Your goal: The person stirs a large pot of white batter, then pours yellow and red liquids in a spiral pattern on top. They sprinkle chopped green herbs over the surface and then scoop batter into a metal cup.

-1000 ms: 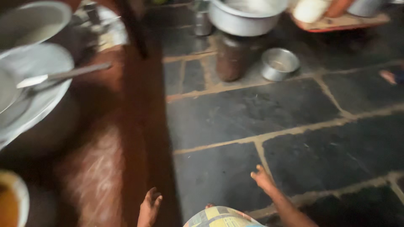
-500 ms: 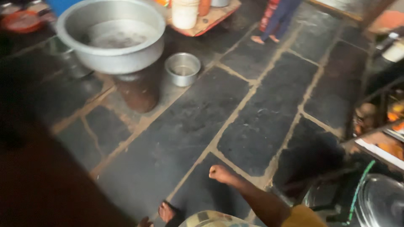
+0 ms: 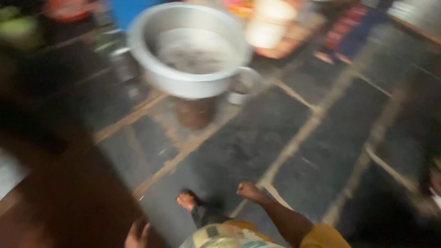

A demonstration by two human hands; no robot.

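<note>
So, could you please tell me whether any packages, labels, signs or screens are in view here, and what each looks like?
None can be made out; the picture is badly blurred.
Big metal pot: round, grey, standing on the dark stone floor at top centre.
Pale container: blurred, cream and orange, to the right behind the pot; no label can be told.

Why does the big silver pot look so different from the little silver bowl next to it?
The pot is much bigger and wider than the bowl. The pot sits raised on a dark stand, while the bowl seems to rest low on the stone floor. The pot shows fully; the bowl is partly hidden behind it. Both are round, pale metal and blurred.
</note>
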